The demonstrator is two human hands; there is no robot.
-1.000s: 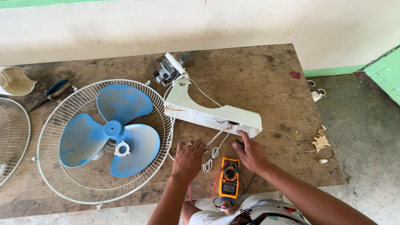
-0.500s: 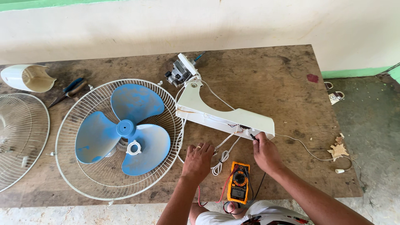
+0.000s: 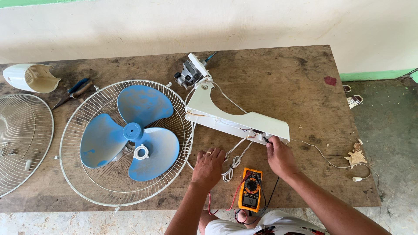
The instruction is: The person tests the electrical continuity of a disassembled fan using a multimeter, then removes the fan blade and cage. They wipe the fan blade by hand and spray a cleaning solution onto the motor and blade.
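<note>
A white fan body [image 3: 226, 116] lies on the wooden table [image 3: 270, 78], its bare motor [image 3: 191, 72] at the far end. My right hand [image 3: 279, 156] holds a black probe tip against the wiring at the body's near end. My left hand [image 3: 209, 167] rests on the table beside a coiled white cord [image 3: 230, 167], fingers curled; what it grips is hidden. An orange multimeter [image 3: 250, 189] lies between my forearms with red and black leads.
A blue fan blade [image 3: 130, 135] lies in a wire guard [image 3: 74, 174]. A second guard [image 3: 21, 139] sits far left, with a white motor cover [image 3: 30, 77] and blue-handled pliers [image 3: 74, 91]. A thin white cord [image 3: 331, 163] trails right.
The view has shifted so everything sits further right. My right hand has moved up to the fan body's end with the probe. My left hand stays by the cord.
</note>
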